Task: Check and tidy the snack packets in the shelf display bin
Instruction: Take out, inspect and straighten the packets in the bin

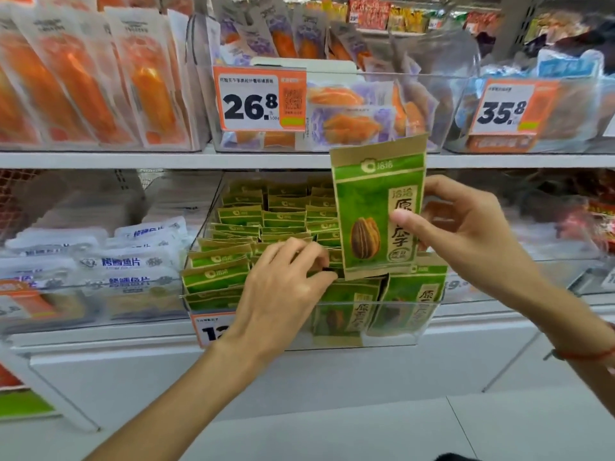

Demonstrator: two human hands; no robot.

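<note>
One green seed packet (377, 207) pinched upright in the right hand (466, 227); left hand (286, 287) grips binned packets (239, 234) — three rows, count unclear — in the clear bin (382, 341).

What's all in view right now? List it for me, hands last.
held packet: one, green and tan, lifted upright above the bin's right front
packets in bin: many, green and tan, standing in rows
display bin: one, clear, lower shelf centre
fish-slice packets: several, white and blue, left of the bin
orange packets: several, upper shelf left
26.8 price tag: one, orange and white, upper centre bin
35.8 price tag: one, upper right bin
left hand: reaching among the front packets
right hand: pinches the held packet
</note>
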